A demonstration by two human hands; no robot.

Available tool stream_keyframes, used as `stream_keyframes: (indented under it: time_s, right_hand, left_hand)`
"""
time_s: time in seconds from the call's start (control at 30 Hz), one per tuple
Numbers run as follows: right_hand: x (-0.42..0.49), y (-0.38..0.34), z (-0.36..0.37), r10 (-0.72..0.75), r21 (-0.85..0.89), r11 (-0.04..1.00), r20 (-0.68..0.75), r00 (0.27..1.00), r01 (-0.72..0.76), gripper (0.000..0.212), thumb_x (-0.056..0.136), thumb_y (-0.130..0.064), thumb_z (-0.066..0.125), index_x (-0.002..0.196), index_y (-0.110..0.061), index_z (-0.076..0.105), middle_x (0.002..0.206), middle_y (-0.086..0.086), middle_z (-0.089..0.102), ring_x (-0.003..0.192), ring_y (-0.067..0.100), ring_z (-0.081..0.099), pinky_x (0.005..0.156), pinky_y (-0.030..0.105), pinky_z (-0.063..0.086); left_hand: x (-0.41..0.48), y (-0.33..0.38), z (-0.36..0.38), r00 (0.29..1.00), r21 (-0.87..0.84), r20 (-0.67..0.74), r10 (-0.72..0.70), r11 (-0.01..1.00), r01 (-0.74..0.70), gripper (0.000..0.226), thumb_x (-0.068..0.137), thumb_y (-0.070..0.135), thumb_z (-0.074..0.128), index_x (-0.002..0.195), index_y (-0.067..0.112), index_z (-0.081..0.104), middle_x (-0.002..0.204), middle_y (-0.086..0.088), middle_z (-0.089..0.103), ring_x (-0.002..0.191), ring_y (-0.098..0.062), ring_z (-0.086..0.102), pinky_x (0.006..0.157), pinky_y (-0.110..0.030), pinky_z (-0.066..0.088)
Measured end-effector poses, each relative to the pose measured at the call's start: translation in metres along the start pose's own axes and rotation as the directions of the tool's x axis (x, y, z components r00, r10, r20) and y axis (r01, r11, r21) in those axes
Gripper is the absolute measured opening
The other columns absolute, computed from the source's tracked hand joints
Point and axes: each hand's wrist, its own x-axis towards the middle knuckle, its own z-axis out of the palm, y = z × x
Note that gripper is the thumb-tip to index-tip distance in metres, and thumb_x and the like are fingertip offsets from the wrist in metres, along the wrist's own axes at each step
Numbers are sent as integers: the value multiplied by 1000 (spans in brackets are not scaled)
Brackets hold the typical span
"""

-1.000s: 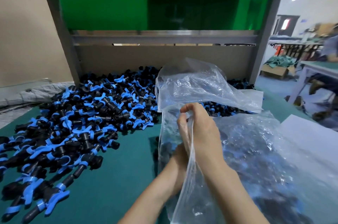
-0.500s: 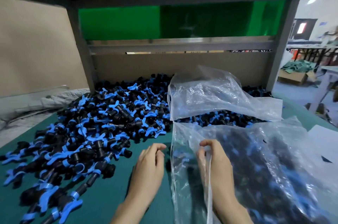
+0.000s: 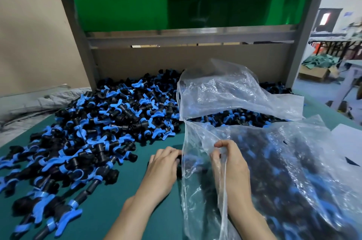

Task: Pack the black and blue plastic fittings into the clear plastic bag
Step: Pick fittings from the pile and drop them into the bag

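Black and blue plastic fittings [image 3: 101, 122] lie in a loose heap on the green desk [image 3: 121, 210], spread from 8 o'clock to 11 o'clock of the view, with the nearest ones cut off by the left edge. More of them fill the clear plastic bag [image 3: 293, 171], which slumps at 4 o'clock; through its wrinkled, shiny film they show only as dark and blue smears, and single pieces are hard to make out. A second crumpled sheet of clear plastic [image 3: 225, 92] rises at 1 o'clock and hides the fittings behind it. The right hand [image 3: 231, 163] sits at the bag's mouth at 5 o'clock, fingers curled and pinching the film, partly veiled by it. The left hand [image 3: 162, 167] lies palm down just beside the bag's left edge at 6 o'clock; its bent fingertips meet a dark shape there, and I cannot tell whether they hold it. A white sheet [image 3: 348, 141] at 3 o'clock is cut off by the frame.
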Motion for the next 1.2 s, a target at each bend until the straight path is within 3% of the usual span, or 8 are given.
stream_keyframes:
  time_s: [0.13, 0.23, 0.4, 0.5, 0.63, 0.83, 1.0, 1.2]
  right_hand:
    - [1, 4, 1, 4, 0, 1000, 14, 1000, -4, 6, 95, -31, 53, 100, -32, 51, 76, -4, 61, 66, 18, 51, 67, 44, 47]
    - [1, 5, 2, -9, -13, 1000, 12, 1000, 10, 5, 94, -32, 52, 100, -33, 50, 74, -4, 61, 64, 19, 52, 65, 44, 47]
    - [0, 6, 3, -16, -26, 1000, -1, 1000, 16, 7, 93, -35, 50, 100, -32, 50, 72, -4, 61, 62, 19, 53, 63, 44, 48]
    - [-2, 5, 3, -22, -40, 999, -6, 1000, 21, 7, 93, -36, 49, 100, -34, 49, 67, -4, 59, 58, 18, 52, 58, 41, 46]
    - [-1, 4, 4, -7, -37, 999, 7, 1000, 8, 7, 92, -34, 49, 99, -33, 49, 66, -2, 59, 58, 20, 52, 59, 43, 47]
    - [-3, 4, 2, -33, -49, 998, 15, 999, 33, 4, 95, -33, 50, 99, -33, 48, 61, -2, 55, 50, 13, 44, 53, 39, 43]
    - [-3, 3, 1, -44, -60, 997, 24, 999, 45, 4, 96, -31, 51, 99, -32, 49, 63, -1, 54, 52, 15, 44, 54, 39, 42]
    - [-3, 0, 1, 1, 11, 1000, 21, 1000, -1, 9, 93, -38, 49, 99, -31, 51, 63, -1, 54, 54, 16, 43, 56, 39, 40]
  left_hand:
    - [-3, -8, -9, 977, -142, -129, -167, 979, 148, 24, 104, 28, 42, 120, 29, 59, 108, 17, 48, 102, -8, 49, 89, -26, 39]
    - [-7, -15, -19, 899, -416, -211, -384, 868, 273, 21, 105, 28, 40, 112, 30, 60, 108, 12, 52, 97, -2, 54, 74, -16, 39]
    - [-9, -10, -27, 820, -667, -173, -545, 678, 310, 23, 105, 30, 38, 111, 26, 60, 97, 8, 63, 91, -5, 59, 74, -21, 44]
    - [-9, -8, -27, 813, -696, -167, -558, 650, 304, 23, 105, 31, 38, 109, 25, 59, 92, 3, 63, 87, -11, 60, 80, -29, 48]
    - [-11, -8, -26, 821, -706, -175, -544, 650, 281, 24, 106, 29, 37, 112, 26, 60, 95, 3, 63, 86, -10, 59, 81, -29, 49]
    - [-13, 0, -28, 848, -721, -194, -494, 658, 218, 27, 105, 23, 40, 103, 40, 61, 100, 10, 63, 90, -5, 61, 77, -24, 48]
    - [-14, 4, -27, 864, -714, -185, -468, 668, 209, 27, 105, 22, 40, 103, 40, 60, 101, 10, 64, 90, -7, 60, 76, -23, 48]
    - [-15, 8, -33, 844, -748, -209, -493, 637, 187, 24, 105, 26, 41, 103, 39, 61, 98, 13, 64, 80, 3, 60, 70, -18, 43]
